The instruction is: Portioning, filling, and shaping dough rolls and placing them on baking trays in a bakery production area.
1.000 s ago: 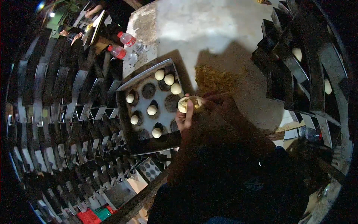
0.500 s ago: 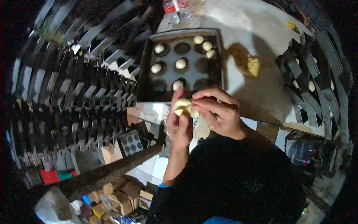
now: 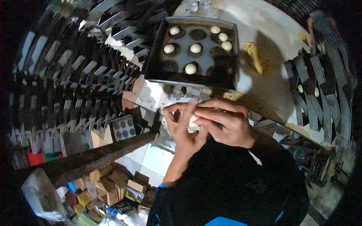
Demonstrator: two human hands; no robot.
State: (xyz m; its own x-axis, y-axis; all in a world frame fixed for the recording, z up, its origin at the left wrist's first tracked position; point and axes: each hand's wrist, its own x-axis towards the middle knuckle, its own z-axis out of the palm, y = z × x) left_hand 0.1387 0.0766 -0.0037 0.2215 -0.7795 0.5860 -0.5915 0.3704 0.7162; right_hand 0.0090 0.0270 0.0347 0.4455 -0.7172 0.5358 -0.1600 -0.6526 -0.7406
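My left hand [image 3: 184, 135] and my right hand [image 3: 226, 124] are cupped together around a pale piece of dough [image 3: 193, 121], pinching it; their fingers partly hide it. Beyond them, on the worktop, sits a dark square baking tray [image 3: 192, 84] with round recesses and several smooth pale dough balls [image 3: 195, 48], some resting in recesses and others close together on the right. A yellow, elongated lump [image 3: 252, 56] lies on the worktop to the right of the tray, with crumbly yellowish material beside it.
Stacked dark metal trays fill the left [image 3: 79, 64] and right [image 3: 313, 86], some with dough balls. Clear bottles [image 3: 194, 6] stand behind the tray. A co-worker [image 3: 318, 24] is at the upper right. Cardboard boxes [image 3: 109, 190] and clutter lie below a dark beam at lower left.
The view has swung, so the tray now appears higher and squarer. My right hand has closed further over the dough, covering more of it, while my left fingers curl around it.
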